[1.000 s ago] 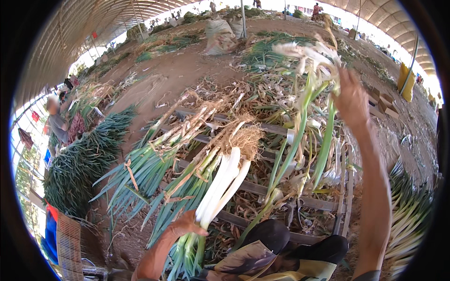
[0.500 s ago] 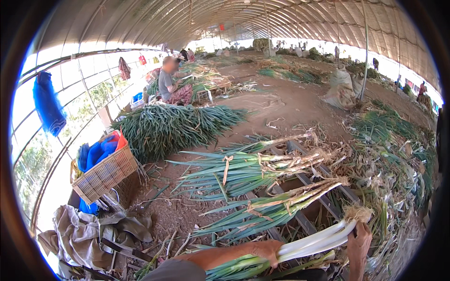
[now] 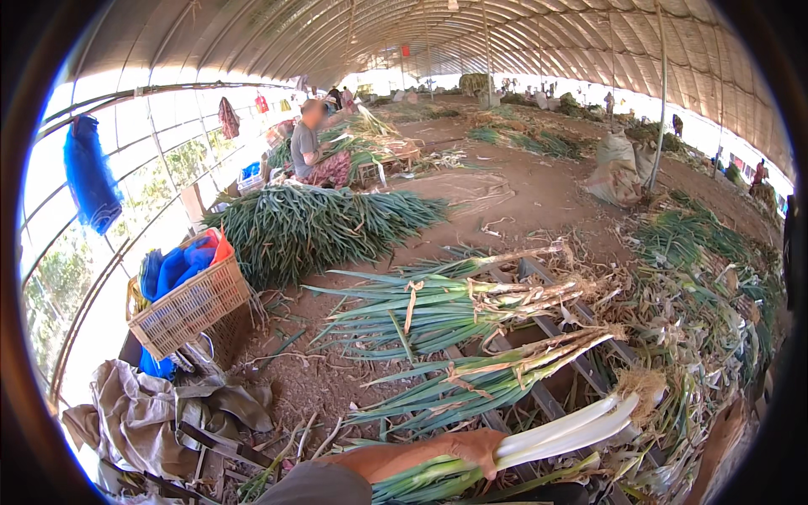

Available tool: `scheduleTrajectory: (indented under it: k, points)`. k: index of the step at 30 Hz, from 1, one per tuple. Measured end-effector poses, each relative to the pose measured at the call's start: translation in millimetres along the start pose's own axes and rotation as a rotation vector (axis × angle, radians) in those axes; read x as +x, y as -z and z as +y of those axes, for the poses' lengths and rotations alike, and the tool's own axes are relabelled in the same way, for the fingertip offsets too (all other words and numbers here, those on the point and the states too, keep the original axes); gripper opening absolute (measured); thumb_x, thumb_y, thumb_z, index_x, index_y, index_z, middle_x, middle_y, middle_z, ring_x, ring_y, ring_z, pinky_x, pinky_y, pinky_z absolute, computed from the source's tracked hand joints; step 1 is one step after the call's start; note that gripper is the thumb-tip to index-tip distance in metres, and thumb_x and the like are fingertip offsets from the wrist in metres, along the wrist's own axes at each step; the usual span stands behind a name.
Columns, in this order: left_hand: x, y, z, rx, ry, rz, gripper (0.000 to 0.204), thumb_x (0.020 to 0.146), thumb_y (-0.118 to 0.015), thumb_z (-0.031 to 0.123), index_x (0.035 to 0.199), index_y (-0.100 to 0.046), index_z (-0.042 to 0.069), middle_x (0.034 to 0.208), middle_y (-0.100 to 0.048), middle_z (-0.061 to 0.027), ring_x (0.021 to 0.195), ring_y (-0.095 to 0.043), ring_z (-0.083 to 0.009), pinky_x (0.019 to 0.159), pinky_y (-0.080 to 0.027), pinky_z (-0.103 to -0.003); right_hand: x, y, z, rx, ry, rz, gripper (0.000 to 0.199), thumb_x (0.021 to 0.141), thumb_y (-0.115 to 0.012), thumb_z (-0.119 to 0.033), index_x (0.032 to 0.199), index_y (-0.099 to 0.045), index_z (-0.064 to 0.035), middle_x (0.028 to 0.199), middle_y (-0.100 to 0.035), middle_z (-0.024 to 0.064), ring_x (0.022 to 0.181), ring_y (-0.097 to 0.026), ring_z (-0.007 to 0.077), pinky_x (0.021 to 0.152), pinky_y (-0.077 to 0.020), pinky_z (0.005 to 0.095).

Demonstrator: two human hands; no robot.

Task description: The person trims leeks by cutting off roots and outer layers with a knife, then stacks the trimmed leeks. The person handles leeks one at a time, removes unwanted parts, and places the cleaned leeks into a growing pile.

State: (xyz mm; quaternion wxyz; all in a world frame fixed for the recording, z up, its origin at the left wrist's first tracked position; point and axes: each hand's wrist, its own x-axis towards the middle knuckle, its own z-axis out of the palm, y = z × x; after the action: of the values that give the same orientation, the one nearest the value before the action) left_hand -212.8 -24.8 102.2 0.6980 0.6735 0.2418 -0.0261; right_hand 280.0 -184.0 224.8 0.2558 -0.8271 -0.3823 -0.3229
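My left hand [image 3: 478, 451] is wrapped round a bunch of green onions [image 3: 569, 434] at the lower middle. Their peeled white stalks and rooty ends point right, and their green leaves run back under my forearm. Apart from the bunch, at the lower right, is my right hand [image 3: 730, 426]. It is smeared, so its fingers do not show clearly. Just beyond the held bunch lie unpeeled green onions [image 3: 513, 370] with dry brown skins, across a dark slatted rack [image 3: 547, 402].
A big heap of green onions [image 3: 311, 227] lies at the far left, with a person [image 3: 308, 147] seated behind it. A tan crate [image 3: 192, 310] holds blue cloth. Crumpled sacking [image 3: 139, 417] is at the lower left. Peeled leaf litter [image 3: 682, 337] covers the right side.
My right hand has moved right, away from the root ends of the green onions. My left hand keeps its hold on the bunch.
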Motion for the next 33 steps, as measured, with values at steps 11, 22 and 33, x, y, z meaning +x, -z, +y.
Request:
scheduleTrajectory:
  k: [11,22,33]
  points:
    - [-7.0,16.2,35.1,0.248,0.029,0.126,0.089,0.061,-0.089,0.034,0.134,-0.054,-0.003,0.106,-0.068,-0.0142,0.096,-0.065,-0.0224,0.087,-0.05,-0.038,-115.6,-10.8,-27.8,0.294,0.224,-0.611,0.033,0.093,-0.064,-0.019,0.119,-0.062,0.0021,0.103,-0.067,0.0253,0.092,-0.064,0.0407,0.079,-0.0509,0.0472]
    - [12.0,31.6,60.4,0.267,0.107,0.4,0.089,0.063,-0.088,0.026,0.134,-0.05,-0.012,0.106,-0.067,-0.0192,0.092,-0.066,-0.0281,0.082,-0.056,-0.038,-132.5,49.6,-112.8,0.511,0.043,-0.875,0.028,0.087,-0.068,-0.01,0.11,-0.062,0.0048,0.096,-0.068,0.026,0.09,-0.067,0.0438,0.073,-0.0518,0.0492]
    - [34.5,19.4,99.8,0.109,-0.047,0.4,0.1,0.054,-0.09,0.015,0.143,-0.047,-0.003,0.133,-0.061,-0.0212,0.119,-0.061,-0.0308,0.108,-0.048,-0.049,-155.6,61.2,-88.6,0.573,0.157,-0.685,0.033,0.08,-0.071,-0.004,0.112,-0.063,-0.0022,0.097,-0.071,0.0184,0.087,-0.067,0.0421,0.073,-0.0551,0.0472]
